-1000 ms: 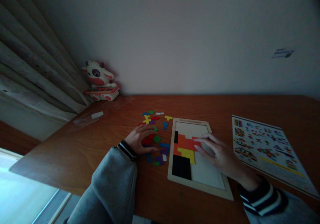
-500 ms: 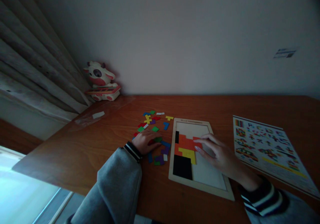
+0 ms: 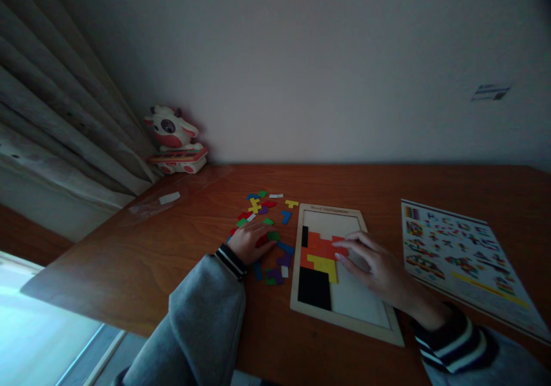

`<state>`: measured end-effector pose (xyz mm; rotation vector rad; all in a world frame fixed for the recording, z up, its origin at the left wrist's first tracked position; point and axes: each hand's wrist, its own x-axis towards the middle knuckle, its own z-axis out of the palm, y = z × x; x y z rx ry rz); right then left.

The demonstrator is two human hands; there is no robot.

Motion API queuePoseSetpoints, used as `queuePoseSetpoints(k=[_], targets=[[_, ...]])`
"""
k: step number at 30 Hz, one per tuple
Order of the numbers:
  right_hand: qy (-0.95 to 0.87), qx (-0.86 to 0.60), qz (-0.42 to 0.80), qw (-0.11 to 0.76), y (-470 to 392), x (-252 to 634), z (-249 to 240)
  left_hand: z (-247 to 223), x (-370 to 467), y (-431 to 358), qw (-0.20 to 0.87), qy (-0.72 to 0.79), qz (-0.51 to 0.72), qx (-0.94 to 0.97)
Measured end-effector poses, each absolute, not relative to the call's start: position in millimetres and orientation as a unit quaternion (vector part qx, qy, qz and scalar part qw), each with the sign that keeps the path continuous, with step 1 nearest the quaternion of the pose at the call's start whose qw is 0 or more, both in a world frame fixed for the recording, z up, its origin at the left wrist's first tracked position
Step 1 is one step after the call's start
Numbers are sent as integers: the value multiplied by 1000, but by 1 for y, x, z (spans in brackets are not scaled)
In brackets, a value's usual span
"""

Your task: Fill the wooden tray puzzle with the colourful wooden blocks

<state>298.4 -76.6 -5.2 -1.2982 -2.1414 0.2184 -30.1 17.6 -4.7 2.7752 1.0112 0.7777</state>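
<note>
My left hand (image 3: 249, 244) lies palm down among the loose puzzle pieces, fingers stretched out and a little apart. A green piece (image 3: 272, 236) shows beside its fingertips, and a blue piece (image 3: 286, 248) lies close to the thumb. Over the wooden puzzle board (image 3: 344, 320), my right hand (image 3: 370, 265) has its thumb and fingers apart, with the tips at a red-orange piece (image 3: 340, 250). Left of those fingertips, an orange piece (image 3: 316, 244), a yellow piece (image 3: 326, 264) and black pieces (image 3: 314, 288) sit inside the frame. What is under the left palm is hidden.
A printed pattern sheet (image 3: 465, 260) lies to the right of the board. Yellow pieces (image 3: 255, 206) and other colours lie scattered left of it. A toy cow (image 3: 174, 139) stands at the back left, near clear plastic wrap (image 3: 148, 205).
My left hand has shifted slightly, its fingers spreading so that red shows between them and the green piece is more visible. My right hand has hardly moved.
</note>
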Motion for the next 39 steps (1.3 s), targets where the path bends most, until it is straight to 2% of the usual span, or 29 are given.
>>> queuePoseSetpoints(k=[5,12,22,32,39], targets=[[-814,-484,84,309,-77,298,-5,-7,-31,18,55,350,250,901],[-813,-487,77,311,-77,297,-5,-3,-31,28,22,453,328,829],[-812,-485,74,316,-77,294,-4,-14,-25,45,-4,401,257,879],[-811,-491,82,308,-77,295,-7,-4,-37,43,30,483,230,845],[-812,-487,77,312,-75,298,-15,9,-80,48,-43,577,253,775]])
